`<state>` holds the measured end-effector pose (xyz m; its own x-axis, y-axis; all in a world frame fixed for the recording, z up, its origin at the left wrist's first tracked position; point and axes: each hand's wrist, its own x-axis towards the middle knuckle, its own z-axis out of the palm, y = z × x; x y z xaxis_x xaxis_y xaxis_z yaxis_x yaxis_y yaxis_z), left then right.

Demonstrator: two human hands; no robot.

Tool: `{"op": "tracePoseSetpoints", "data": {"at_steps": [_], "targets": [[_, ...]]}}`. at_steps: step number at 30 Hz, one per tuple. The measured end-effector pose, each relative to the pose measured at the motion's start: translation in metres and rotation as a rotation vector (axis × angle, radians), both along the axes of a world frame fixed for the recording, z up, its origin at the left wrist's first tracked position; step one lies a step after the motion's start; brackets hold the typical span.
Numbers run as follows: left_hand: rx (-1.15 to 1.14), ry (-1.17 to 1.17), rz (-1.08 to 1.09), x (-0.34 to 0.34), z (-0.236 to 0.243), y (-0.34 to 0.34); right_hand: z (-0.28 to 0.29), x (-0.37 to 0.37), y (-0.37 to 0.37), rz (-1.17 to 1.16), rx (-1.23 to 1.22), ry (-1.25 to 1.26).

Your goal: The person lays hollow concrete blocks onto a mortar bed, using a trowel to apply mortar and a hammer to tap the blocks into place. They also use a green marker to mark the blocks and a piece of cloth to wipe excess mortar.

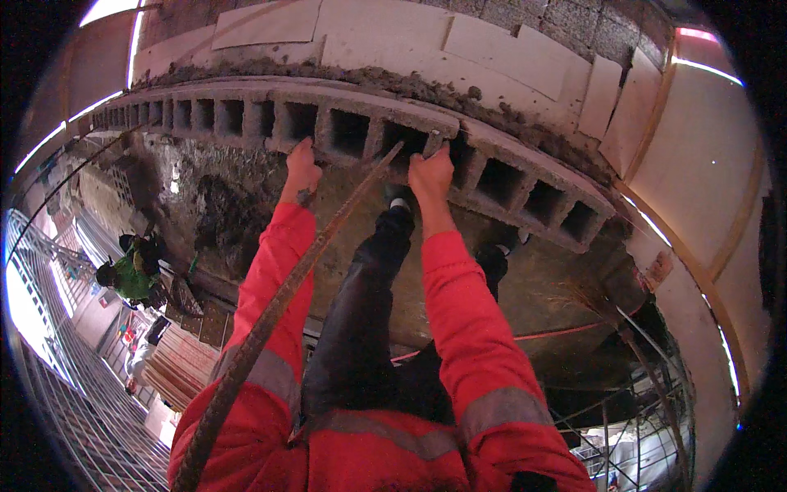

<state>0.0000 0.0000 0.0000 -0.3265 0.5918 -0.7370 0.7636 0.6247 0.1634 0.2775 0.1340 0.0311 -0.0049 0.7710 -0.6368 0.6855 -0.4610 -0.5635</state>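
A long row of grey hollow concrete blocks (497,149) curves across the upper part of the head view, with their openings facing me. My left hand (302,172) is closed on the near edge of a concrete block (324,134) in this row. Farther right, my right hand (432,172) grips the end of that block, beside the joint with the neighbouring one. Fingertips of both hands are partly hidden against the concrete. A rusty steel bar (283,299) slants up in front of my left arm, its tip overlapping a block opening near my right hand.
Pale panels (381,45) and rough mortar lie behind the row. Thin steel rods (61,394) and stacked boards (182,365) are at lower left, near a person in green (135,275). At right are a red cord (566,332) and a rebar frame (631,418).
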Motion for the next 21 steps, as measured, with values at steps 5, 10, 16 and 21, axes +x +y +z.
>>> {"op": "tracePoseSetpoints", "data": {"at_steps": [5, 10, 16, 21], "targets": [[0.116, -0.092, 0.200, 0.005, -0.002, -0.006, -0.004, 0.009, 0.002, 0.032, -0.018, 0.033], [0.275, 0.067, 0.088, 0.021, 0.004, -0.010, 0.029, 0.044, -0.021, 0.068, 0.221, 0.044], [0.475, -0.015, 0.765, 0.142, 0.014, -0.066, 0.080, 0.203, -0.013, -0.391, 0.155, 0.065], [0.696, -0.002, 0.199, 0.298, 0.113, 0.039, 0.040, 0.370, 0.025, -0.103, 0.621, -0.562]]}}
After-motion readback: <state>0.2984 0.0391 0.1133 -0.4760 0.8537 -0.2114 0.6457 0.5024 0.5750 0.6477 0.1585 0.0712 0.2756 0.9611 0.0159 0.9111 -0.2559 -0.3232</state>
